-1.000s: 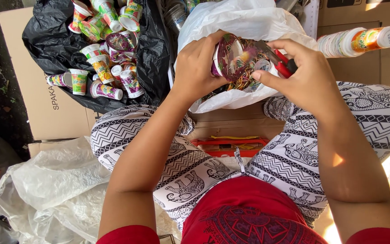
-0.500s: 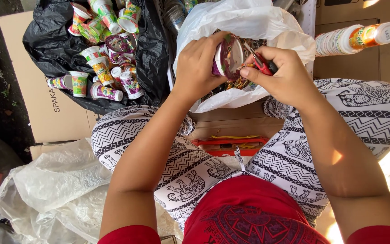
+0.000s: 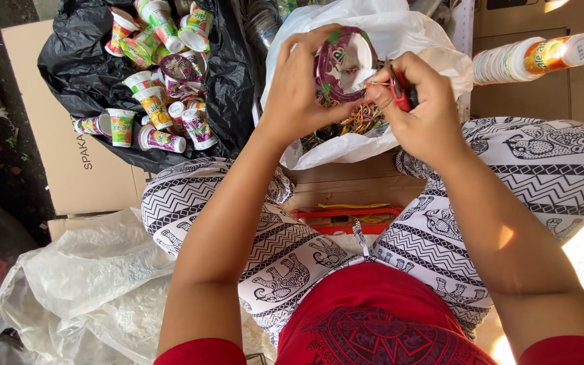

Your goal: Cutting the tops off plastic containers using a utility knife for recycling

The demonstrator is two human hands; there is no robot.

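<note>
Above the lap, hidden parts: the red tool [image 3: 401,89] is mostly buried in the right fist, so its kind cannot be told; only a red handle and a thin metal tip show.
Cut off: the stack of nested cups [image 3: 534,57] at upper right lies on its side with its open end out of sight; the heap in the white bag [image 3: 400,34] is a tangle too small to read.
Left hand [image 3: 299,88]: fingers curled round the cup [image 3: 343,64], gripping its rim and wall.
Right hand [image 3: 419,108]: closed tight on the red tool, tip touching the cup's rim.
Cup: small, white inside, purple and green printed outside, tilted with its mouth facing the camera, held over the white bag.
Loose cups [image 3: 160,74]: same print, scattered on the black bag [image 3: 82,74] at upper left, well apart from the hands.
</note>
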